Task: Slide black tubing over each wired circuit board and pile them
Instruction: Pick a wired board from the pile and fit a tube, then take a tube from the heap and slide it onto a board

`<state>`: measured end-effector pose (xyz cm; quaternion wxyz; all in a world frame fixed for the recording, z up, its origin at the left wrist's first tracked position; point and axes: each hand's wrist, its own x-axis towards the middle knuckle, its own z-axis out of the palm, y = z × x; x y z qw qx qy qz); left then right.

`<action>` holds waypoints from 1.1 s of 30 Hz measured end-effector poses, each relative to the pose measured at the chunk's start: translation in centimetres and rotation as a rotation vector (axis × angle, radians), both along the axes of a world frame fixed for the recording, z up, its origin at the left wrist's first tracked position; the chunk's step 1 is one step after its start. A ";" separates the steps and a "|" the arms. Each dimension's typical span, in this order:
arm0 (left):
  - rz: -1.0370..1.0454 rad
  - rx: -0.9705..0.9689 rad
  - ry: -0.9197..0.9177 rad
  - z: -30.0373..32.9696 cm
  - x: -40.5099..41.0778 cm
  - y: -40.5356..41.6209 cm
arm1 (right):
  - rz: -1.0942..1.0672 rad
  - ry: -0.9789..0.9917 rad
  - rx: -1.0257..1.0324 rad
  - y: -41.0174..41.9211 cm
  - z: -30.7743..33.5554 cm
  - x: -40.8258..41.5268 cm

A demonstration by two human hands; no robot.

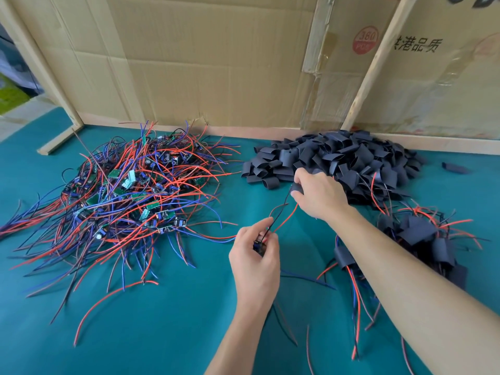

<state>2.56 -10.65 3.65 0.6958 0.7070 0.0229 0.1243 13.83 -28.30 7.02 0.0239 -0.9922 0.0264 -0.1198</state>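
A teal felt-like worktop (162,334) carries a tangled heap of green circuit boards (121,196) with thin red, blue and black wires toward its left edge. A mound of short, flattened black tubing pieces (338,158) lies against the back edge. The left hand (255,257) pinches one small wired board (257,244) mid-worktop, fingers curled round it. The right hand (319,196) grips a tubing piece (297,188) at the mound's front, the board's wires reaching it. Sleeved boards (422,236) pile near the right edge.

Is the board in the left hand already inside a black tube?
No. The board shows bare in the left hand; the right hand holds a tube on its wires.
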 end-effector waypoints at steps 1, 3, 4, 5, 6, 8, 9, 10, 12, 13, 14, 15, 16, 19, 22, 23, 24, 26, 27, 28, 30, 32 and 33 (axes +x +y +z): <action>-0.003 0.006 -0.001 0.0 0.0 0.0 | 0.008 -0.002 -0.004 0.0 -0.1 -0.1; 0.005 0.012 0.002 -0.1 0.1 0.0 | 0.015 -0.009 -0.033 0.1 -0.3 -0.1; 0.009 0.015 0.006 -0.1 0.1 -0.1 | 0.020 -0.012 -0.057 0.2 -0.3 -0.2; 0.009 0.023 0.008 0.0 0.1 -0.1 | 0.029 -0.014 -0.078 0.3 -0.3 -0.2; 0.005 0.034 0.008 0.0 0.0 -0.1 | 0.036 -0.014 -0.083 0.3 -0.3 -0.2; -0.004 0.061 0.006 0.1 0.0 -0.2 | 0.021 -0.022 0.013 0.2 -0.1 -0.3; -0.003 0.073 0.005 0.0 0.0 -0.2 | -0.007 -0.036 0.128 0.1 0.2 -0.3; 0.003 0.085 0.005 0.0 0.1 -0.2 | -0.041 -0.064 0.267 -0.1 0.4 -0.5; 0.023 0.107 0.005 -0.2 0.3 -0.2 | -0.118 -0.147 0.547 -0.2 0.8 -1.2; 0.029 0.110 0.005 -0.2 0.3 -0.2 | -0.157 -0.193 0.685 -0.2 0.9 -1.6; 0.030 0.111 0.004 -0.3 0.3 -0.2 | -0.201 -0.244 0.827 -0.2 1.1 -2.2; 0.033 0.115 -0.001 -0.4 0.3 -0.2 | -0.248 -0.301 0.966 -0.1 1.2 -2.9; 0.035 0.117 -0.007 -0.5 0.3 -0.2 | -0.291 -0.360 1.081 -0.1 1.2 -3.5; 0.022 0.060 0.007 -0.6 0.3 -0.2 | -0.359 -0.485 1.252 0.6 0.7 -5.3; -0.002 -0.018 0.011 -0.7 0.2 -0.1 | -0.356 -0.510 1.361 1.6 0.0 -6.2; -0.006 -0.036 0.012 -0.6 0.2 -0.1 | -0.364 -0.509 1.373 1.8 -0.1 -6.3; -0.009 -0.055 0.014 -0.7 0.1 0.0 | -0.375 -0.509 1.377 1.9 -0.1 -6.4; -0.015 -0.088 0.016 -0.7 0.1 0.2 | -0.395 -0.520 1.391 1.7 -0.1 -6.4; -0.020 -0.112 0.015 -0.7 0.1 0.2 | -0.404 -0.524 1.415 1.5 -0.1 -6.5; -0.023 -0.132 0.015 -0.7 0.1 0.1 | -0.411 -0.524 1.460 1.2 0.0 -6.6; -0.021 -0.142 0.007 -0.5 0.1 0.1 | -0.420 -0.516 1.601 1.1 0.1 -6.6; -0.015 -0.136 -0.003 -0.4 0.0 0.1 | -0.411 -0.503 1.709 1.1 0.2 -6.7; -0.015 -0.137 -0.006 -0.4 0.0 0.1 | -0.396 -0.494 1.748 1.2 0.4 -6.7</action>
